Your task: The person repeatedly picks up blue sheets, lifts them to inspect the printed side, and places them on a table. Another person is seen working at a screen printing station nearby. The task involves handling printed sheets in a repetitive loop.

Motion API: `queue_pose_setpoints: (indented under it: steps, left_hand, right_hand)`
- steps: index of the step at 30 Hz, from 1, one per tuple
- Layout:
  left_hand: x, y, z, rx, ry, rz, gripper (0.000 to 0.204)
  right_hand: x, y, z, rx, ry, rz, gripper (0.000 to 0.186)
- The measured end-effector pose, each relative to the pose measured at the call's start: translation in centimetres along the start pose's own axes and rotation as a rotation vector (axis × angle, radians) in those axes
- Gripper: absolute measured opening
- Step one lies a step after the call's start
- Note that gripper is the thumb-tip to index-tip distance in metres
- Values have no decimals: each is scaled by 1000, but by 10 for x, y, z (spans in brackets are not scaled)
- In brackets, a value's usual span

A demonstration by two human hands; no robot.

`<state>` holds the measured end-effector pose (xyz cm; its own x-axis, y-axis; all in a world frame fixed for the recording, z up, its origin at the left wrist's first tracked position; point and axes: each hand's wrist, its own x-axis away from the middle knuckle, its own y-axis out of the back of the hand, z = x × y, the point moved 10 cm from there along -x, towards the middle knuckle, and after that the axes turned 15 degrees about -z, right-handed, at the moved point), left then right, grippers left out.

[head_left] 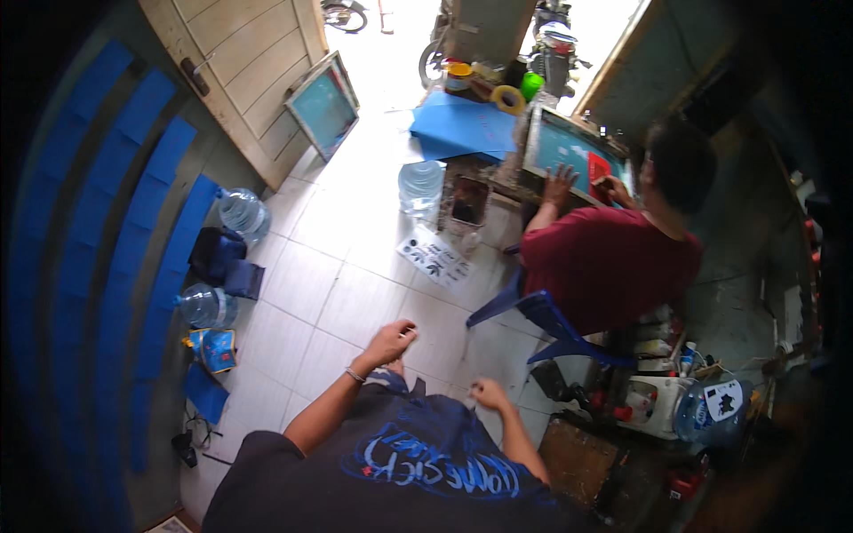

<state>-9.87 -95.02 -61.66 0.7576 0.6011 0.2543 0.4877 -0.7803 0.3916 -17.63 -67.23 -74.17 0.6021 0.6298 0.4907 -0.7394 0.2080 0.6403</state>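
Two bare hands are hovering over the white tiled floor (pixel 298 293), lower middle of the frame. Left hand (pixel 389 343) is sitting higher, a bracelet (pixel 355 375) circling its wrist; fingers are bending inward, gap narrow, can't tell if anything small is being pinched. Right hand (pixel 486 393) is hanging lower, to the right, near the blue plastic chair (pixel 553 315); fingers are curling, contents can't be told. White sheet with black printed shapes (pixel 435 258) is lying on the tiles at frame centre, apart from both hands. Clear water jug (pixel 421 186) is standing just above it.

Co-worker in a dark red shirt (pixel 604 262) is sitting on the chair, right of centre, one hand resting on a framed screen (pixel 562 147), the other gripping a red squeegee (pixel 599 169). Blue sheets (pixel 462 124) are lying beside the screen, upper middle; tape roll (pixel 508 99) and green cup (pixel 531 85) are sitting near them. Another framed screen (pixel 324 107) is leaning by the door (pixel 258 75), upper left. Blue strips (pixel 164 160) are covering the left wall.
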Motion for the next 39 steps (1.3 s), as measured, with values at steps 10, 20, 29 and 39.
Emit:
queue_pose_setpoints:
  steps: [10,20,29,39]
  left_hand:
    - [28,258,185,250,662,-665,24]
    - [-49,248,203,219,997,-418,28]
    - [-293,235,94,229,749,-122,35]
    - [-431,129,-36,819,507,81,27]
  right_hand:
    - [-333,47,175,-1000,-434,-37,20]
    - [-608,129,212,-1541,-694,-506,18]
    - [-636,152,243,-1463,-786,-660,26]
    - [-441,86,397,-1542,-575,-602,28]
